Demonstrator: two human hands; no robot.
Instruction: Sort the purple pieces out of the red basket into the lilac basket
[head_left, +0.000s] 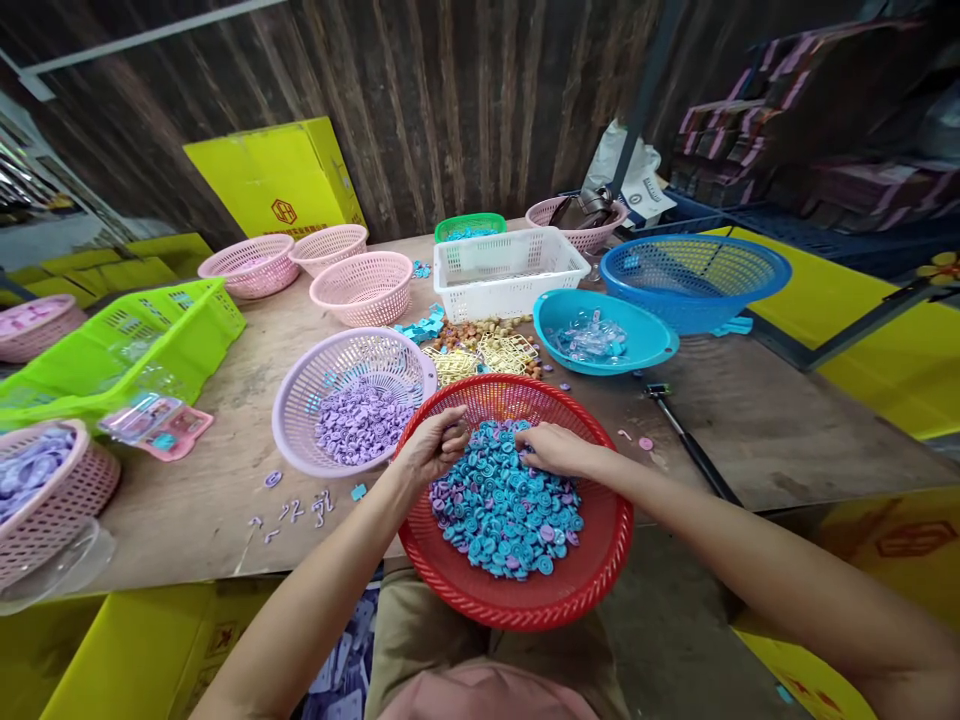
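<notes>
The wooden table (232, 470) supports a white basket (510, 301) at the rear centre, with a small green basket (470, 219) behind it. To the right, a teal bowl (654, 350) containing clear plastic parts (592, 338) stands in front of a blue basket (694, 316). A black-handled tool (701, 460) lies nearer the table edge. At rear left, three pink baskets (361, 303) stand in front of a yellow box (251, 180) bearing a red logo (284, 211). A lime-green crate (187, 345) occupies the left side.

Soft, even light reaches the bare left hand (435, 443) and bare right hand (553, 448), both fairly crisp. Glare glints on the pink-and-clear plastic package (169, 425) left of the left hand. Far beyond the right hand, stacked dark, pink-edged bundles (724, 140) look dim and blurred; wide-angle distortion stretches the outer edges.
</notes>
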